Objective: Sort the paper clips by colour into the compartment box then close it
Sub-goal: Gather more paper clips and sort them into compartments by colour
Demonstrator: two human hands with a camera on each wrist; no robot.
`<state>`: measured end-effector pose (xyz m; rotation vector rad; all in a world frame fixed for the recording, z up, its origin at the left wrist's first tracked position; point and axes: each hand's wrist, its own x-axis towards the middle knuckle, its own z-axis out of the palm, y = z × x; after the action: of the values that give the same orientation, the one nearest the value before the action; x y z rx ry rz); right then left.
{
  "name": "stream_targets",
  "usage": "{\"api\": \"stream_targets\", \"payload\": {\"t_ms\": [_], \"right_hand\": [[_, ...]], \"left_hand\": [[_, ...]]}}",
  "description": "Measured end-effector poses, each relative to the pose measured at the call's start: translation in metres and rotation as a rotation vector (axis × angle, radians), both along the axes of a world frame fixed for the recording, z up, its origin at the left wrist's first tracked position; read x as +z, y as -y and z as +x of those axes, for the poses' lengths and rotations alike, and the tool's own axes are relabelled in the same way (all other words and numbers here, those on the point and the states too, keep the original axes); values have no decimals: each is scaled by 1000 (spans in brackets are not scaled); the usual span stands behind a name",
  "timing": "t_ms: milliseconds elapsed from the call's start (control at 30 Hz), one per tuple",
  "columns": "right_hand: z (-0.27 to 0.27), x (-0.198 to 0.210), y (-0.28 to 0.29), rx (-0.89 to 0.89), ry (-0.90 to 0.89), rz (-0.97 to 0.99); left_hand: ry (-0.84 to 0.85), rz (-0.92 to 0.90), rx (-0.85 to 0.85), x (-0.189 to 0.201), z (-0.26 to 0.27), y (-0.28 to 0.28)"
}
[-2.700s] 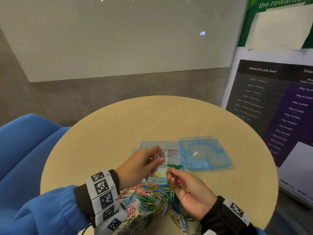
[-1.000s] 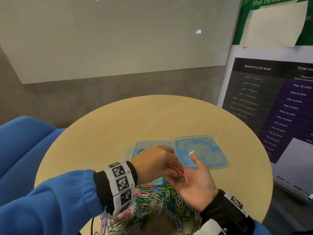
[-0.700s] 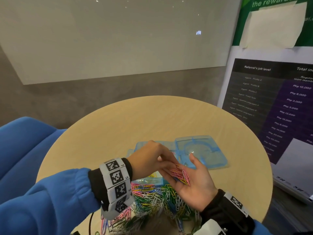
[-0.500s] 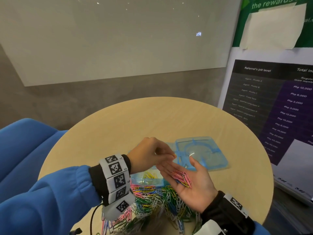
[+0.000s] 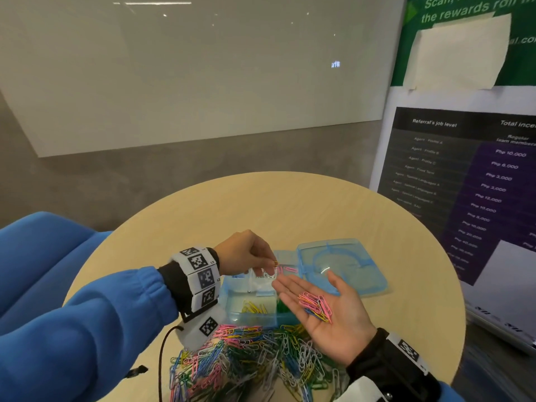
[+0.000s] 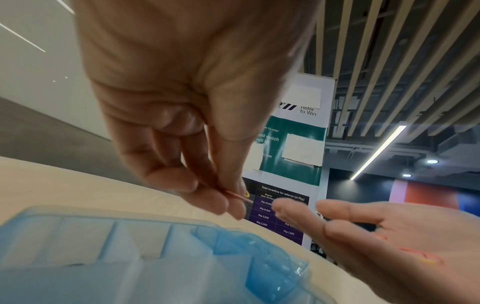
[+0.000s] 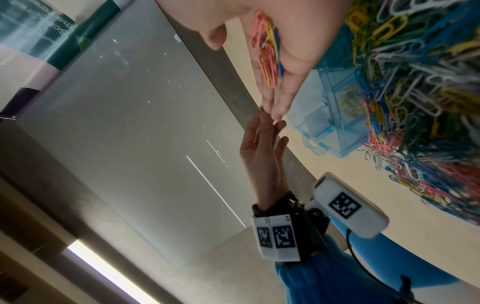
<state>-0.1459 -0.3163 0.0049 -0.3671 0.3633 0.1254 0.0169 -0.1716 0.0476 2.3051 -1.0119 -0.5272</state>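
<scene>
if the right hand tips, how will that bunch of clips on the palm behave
The clips lie loose on the flat, open right hand, so they would probably slide off. They look thin and light, likely scattering. Several overlap, so some may snag and fall as a clump.

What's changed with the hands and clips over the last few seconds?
The right hand has opened flat, palm up, with a bunch of mostly pink paper clips on it. The left hand picked a clip from that palm and lifted it over the compartment box. The box, its open lid and the pile stayed put.
</scene>
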Motion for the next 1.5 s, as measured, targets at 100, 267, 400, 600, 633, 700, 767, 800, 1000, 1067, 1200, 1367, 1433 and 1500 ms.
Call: {"api": "stream_targets", "payload": {"t_ms": [100,267,400,600,633,700,767,800,1000,1067,1200,1367,1433,1500], "right_hand": [[0,1,4,-10,-8,-17],[0,4,9,-32,-13,-16],[0,7,10,-35,0,-37],[0,11,17,-53,31,-33],[0,11,18,-56,32,-34],[0,11,20,-61,33,-39],[1,11,21,-62,31,-45],[1,10,21,-62,28,-50],[0,10,14,-24,22,-85],[-2,11,10,13,27,-104],[-5,14,0,72,51,-82],[-5,14,-2,79,63,-58],[-7,14,-3,82,62,-58],[-7,13,-3,95,56,-63]], "left_hand": [[19,89,-29,-2,0,-9],[112,-8,85,2,0,0],[43,-78,145,4,1,23],[219,-17,212,7,-3,30],[296,25,213,9,-5,26],[385,154,182,11,-11,14],[391,299,138,10,-16,2],[392,338,123,8,-18,-3],[494,-59,-132,5,-57,-15],[501,-124,-215,1,-69,-11],[506,-147,-309,-10,-78,-3],[585,-154,-317,-9,-78,1],[537,-157,-294,-7,-76,0],[498,-152,-285,-5,-74,-1]]}}
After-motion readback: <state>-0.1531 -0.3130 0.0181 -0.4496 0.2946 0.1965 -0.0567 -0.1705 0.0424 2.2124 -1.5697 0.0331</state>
